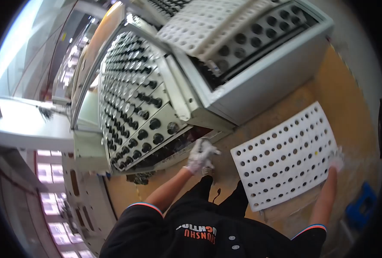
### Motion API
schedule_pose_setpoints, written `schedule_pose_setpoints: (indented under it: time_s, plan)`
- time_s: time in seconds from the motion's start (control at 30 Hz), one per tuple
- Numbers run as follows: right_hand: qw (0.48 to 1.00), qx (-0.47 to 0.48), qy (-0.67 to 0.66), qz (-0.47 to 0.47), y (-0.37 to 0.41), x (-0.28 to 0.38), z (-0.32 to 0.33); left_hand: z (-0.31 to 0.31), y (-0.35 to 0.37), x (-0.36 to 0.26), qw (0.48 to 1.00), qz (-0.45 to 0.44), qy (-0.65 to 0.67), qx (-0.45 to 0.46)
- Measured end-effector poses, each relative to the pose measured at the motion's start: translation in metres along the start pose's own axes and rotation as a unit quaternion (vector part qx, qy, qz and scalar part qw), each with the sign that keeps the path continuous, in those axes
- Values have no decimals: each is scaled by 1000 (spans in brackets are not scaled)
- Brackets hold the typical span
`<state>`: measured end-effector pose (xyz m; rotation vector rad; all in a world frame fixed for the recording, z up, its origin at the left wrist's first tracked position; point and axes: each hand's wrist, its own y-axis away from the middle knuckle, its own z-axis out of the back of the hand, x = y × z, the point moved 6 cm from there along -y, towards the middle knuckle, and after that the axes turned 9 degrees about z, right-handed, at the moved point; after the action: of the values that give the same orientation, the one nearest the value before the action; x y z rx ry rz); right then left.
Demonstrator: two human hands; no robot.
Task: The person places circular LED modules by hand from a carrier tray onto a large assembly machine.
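White board (285, 155) with many round holes is held up in our right hand (336, 161). That hand wears a white glove and is closed tight on one edge of the board. From there the board spreads out toward our left hand (201, 155). It is tilted, and the yellow floor (350, 99) lies under it.

Our left hand has a white glove too. It is near the far edge of the board but does not touch it. Its fingers look bent, but we cannot tell if they hold anything.

Just past the left hand is a big grey rack (173, 114) full of black round knobs. The hand is right at its bottom corner. Farther past both hands is a grey box (264, 81). A white sheet (208, 26) with holes lies on top of it.

A small blue thing (361, 206) sits on the floor close to our right arm, nearer to us than the right hand.
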<state>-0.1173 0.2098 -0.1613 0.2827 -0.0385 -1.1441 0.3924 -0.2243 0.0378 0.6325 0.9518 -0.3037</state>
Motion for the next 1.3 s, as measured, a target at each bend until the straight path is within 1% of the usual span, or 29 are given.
schedule_pose_setpoints:
  time_s: [0.03,0.07,0.1,0.13,0.17,0.2,0.27,0.3,0.37,0.43,0.5,0.53,0.57,0.6,0.67,0.73,0.77,0.8,0.83,0.87,0.9,0.93,0.97,1.0,1.07,1.1,1.13,1.27,1.3]
  plan:
    - [987,-130,-65,-63,6,-13,-16,39,5,23,992,56,98,-52]
    - [966,-246,-79,-26,12,-20,-42,77,11,47,968,99,201,-113]
    - [948,-202,-191,-155,47,8,-10,114,18,79,943,71,268,-184]
    - [933,-218,-229,-171,55,11,-38,140,45,60,922,162,261,-238]
    - [916,-235,-267,-186,64,15,-63,170,55,90,899,165,273,-301]
    - [781,-267,-482,-295,76,45,-57,196,64,122,872,169,283,-361]
    - [651,-234,-613,-383,137,140,-15,233,85,127,840,135,368,-376]
    - [710,-204,-557,-380,147,174,-4,258,90,150,823,138,376,-402]
    - [640,-85,-725,-239,121,257,-30,315,98,160,797,125,369,-461]
    - [605,-24,-793,-64,157,396,117,378,101,161,788,131,331,-503]
    - [590,12,-807,-26,177,481,178,445,91,166,810,107,279,-505]
    - [626,36,-776,68,201,527,231,470,82,154,796,149,264,-523]
    - [719,-64,-659,211,169,545,218,501,63,164,820,95,212,-523]
    - [693,-46,-680,236,191,585,255,525,45,160,798,49,238,-552]
    - [721,53,-632,280,213,651,300,566,1,186,853,142,125,-486]
    - [669,107,-669,306,243,710,329,591,-29,184,822,214,-185,-494]
    - [693,96,-633,332,250,734,337,597,-45,186,850,238,-197,-427]
    - [716,84,-596,354,251,755,339,601,-64,200,821,234,-400,-333]
    - [708,47,-565,422,247,776,335,606,-76,210,820,233,-437,-286]
    - [699,9,-526,486,241,792,331,601,-84,216,735,207,-621,-177]
    - [719,-56,-454,524,243,806,339,604,-89,223,802,176,-525,-226]
    - [732,-116,-375,558,250,823,347,609,-113,258,728,148,-639,-201]
    - [760,-104,-340,544,252,839,354,610,-117,244,725,177,-644,-170]
    - [785,-87,-308,530,257,860,359,623,-103,234,876,224,-263,-335]
    - [815,-12,-303,493,263,897,362,609,-96,213,859,200,-293,-370]
    - [822,-42,-246,511,259,917,360,611,-109,242,842,63,-337,-416]
    - [826,-67,-186,528,254,933,349,613,-109,224,864,224,-276,-356]
    - [824,-15,-4,567,262,973,318,610,-108,230,845,135,-369,-363]
    - [817,-34,-3,575,264,977,312,612,-104,229,860,153,-345,-343]
